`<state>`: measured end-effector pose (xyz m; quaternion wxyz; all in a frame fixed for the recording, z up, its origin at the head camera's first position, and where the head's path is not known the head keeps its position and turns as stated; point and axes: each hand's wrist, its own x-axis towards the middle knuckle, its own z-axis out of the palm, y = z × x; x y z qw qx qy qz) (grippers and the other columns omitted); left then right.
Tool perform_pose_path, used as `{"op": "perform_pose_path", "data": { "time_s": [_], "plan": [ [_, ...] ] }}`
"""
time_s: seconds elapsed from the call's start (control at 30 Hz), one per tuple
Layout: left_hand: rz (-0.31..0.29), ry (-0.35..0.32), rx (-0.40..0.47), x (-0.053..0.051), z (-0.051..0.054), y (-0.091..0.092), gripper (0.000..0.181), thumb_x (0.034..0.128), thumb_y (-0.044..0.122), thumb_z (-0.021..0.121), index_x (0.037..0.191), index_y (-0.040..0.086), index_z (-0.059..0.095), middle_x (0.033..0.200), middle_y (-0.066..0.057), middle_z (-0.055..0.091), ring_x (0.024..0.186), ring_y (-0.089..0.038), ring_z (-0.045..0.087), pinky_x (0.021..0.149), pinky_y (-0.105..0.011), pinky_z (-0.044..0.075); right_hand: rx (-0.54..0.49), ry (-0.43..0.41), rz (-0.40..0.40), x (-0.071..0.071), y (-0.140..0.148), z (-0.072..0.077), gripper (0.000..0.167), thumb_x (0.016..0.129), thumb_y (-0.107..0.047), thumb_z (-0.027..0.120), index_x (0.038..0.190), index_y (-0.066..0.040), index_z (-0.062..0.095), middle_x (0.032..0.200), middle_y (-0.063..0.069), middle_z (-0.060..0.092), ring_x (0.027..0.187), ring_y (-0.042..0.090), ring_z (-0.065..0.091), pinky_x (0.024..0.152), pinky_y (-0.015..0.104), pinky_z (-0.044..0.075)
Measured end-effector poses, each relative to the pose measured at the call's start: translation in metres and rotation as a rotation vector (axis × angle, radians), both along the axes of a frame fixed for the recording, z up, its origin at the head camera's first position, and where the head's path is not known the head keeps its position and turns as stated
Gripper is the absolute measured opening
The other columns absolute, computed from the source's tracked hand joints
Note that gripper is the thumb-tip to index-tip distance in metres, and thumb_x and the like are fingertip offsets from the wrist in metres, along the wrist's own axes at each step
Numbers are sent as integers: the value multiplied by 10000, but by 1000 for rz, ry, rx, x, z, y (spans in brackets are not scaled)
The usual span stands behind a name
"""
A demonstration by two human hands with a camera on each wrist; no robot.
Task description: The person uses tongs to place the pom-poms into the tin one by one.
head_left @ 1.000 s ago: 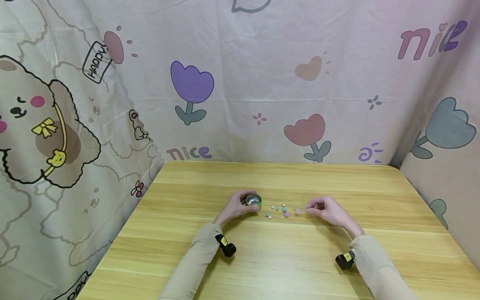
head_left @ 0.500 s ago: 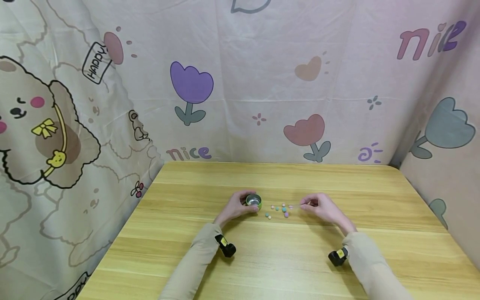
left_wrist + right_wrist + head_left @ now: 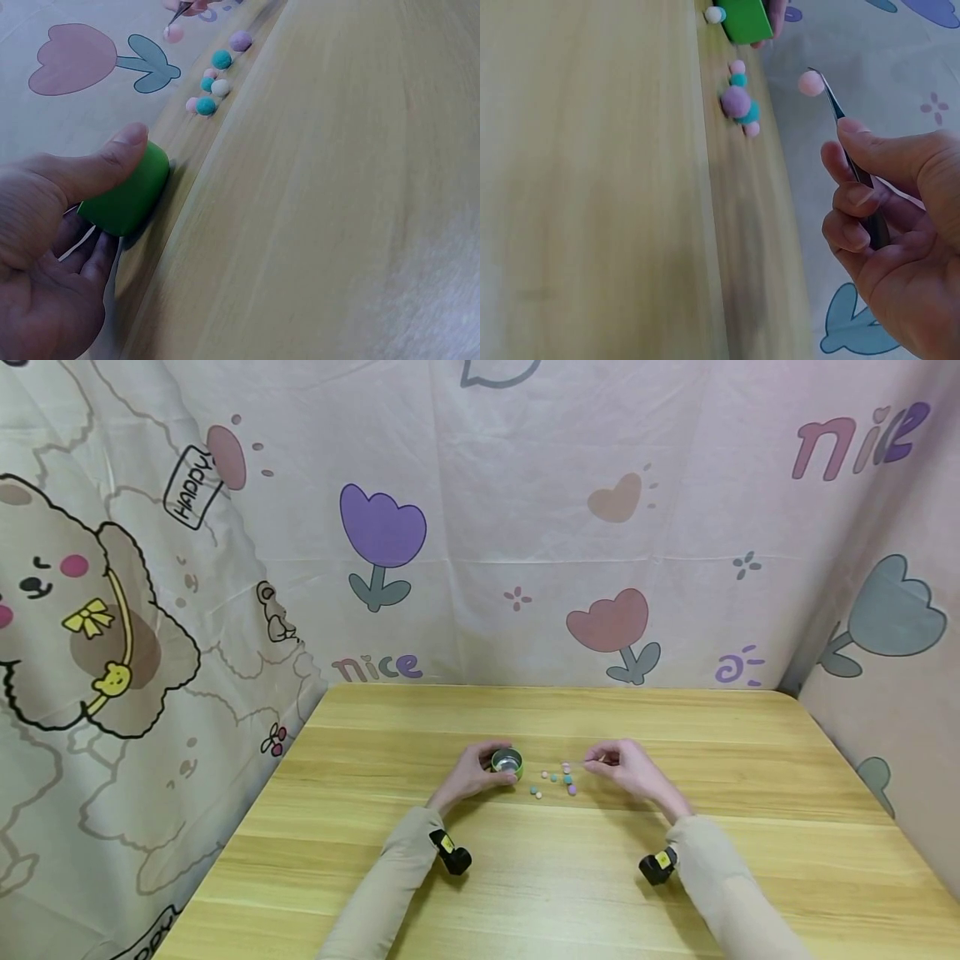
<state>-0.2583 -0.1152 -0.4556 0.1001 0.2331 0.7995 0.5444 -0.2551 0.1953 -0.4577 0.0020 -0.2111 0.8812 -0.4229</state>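
Note:
Around a small green tin (image 3: 507, 763) with a shiny metal inside, my left hand (image 3: 471, 770) curls its thumb and fingers; the tin stands on the table with its mouth facing up. My right hand (image 3: 628, 768) grips dark tweezers (image 3: 861, 177) with a bent tip. A pale pink pom-pom (image 3: 811, 83) is at the tweezer tip, raised off the table. Between the hands lie several small pom-poms: a purple one (image 3: 736, 101), teal ones (image 3: 221, 59), a white one (image 3: 220, 88) and pink ones (image 3: 738, 67). How far the tin is filled is too small to tell.
The wooden table (image 3: 525, 877) ends at the back against a printed curtain (image 3: 480, 527). Another curtain (image 3: 97, 793) hangs along the left side. A black camera is strapped to each wrist.
My right hand has moved left and slightly toward the back, carrying the tweezers and pink pom-pom over the loose ones. My left hand and the tin have stayed in place.

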Motion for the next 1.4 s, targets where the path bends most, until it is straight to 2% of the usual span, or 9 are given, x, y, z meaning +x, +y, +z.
{"op": "perform_pose_path", "data": {
  "time_s": [0.2,0.43,0.57,0.7,0.93,1.33,1.4],
  "plan": [
    [2,-13,-13,-1,0,0,608,870,11,753,1379,-163,470,1349,-360,559,1255,-510,556,1120,-580,445,-4,-13,-7,-3,-12,6,125,916,-117,714,975,-13,749,828,90,706,626,46,474,536,185,406],
    [18,-24,-15,-18,-29,-1,639,864,24,764,1408,-130,465,1378,-347,548,1281,-495,548,1138,-570,432,-18,-28,1,-8,-29,11,128,913,-111,711,989,-15,748,843,99,712,618,61,472,526,184,396],
    [36,-15,-16,-20,-34,-1,635,866,43,769,1413,-97,480,1377,-324,562,1276,-472,562,1134,-552,444,-30,-23,15,-10,-38,13,119,910,-105,707,975,-13,745,849,126,717,621,63,486,530,180,402],
    [45,-9,-18,-19,-34,-2,620,858,55,781,1399,-75,509,1359,-292,591,1256,-436,590,1119,-519,472,-32,-23,34,-13,-44,14,117,919,-103,698,978,-12,743,856,149,717,621,67,496,532,178,408],
    [52,4,-26,-19,-32,-2,609,850,73,794,1381,-67,531,1334,-268,619,1219,-401,620,1093,-487,502,-31,-20,49,-18,-54,13,114,929,-114,700,984,-28,750,884,112,728,629,63,505,548,174,422],
    [32,-14,1,-19,-31,1,619,864,28,769,1393,-126,487,1353,-336,577,1233,-475,591,1092,-564,479,-51,-33,71,-25,-66,11,124,933,-100,697,983,2,746,885,131,726,641,94,488,541,176,400],
    [27,-24,10,-14,-23,1,613,863,7,762,1386,-146,480,1351,-349,571,1233,-490,584,1094,-576,472,-50,-39,74,-25,-68,11,125,932,-97,696,989,3,746,893,132,729,645,100,495,542,177,407]
  ]
}}
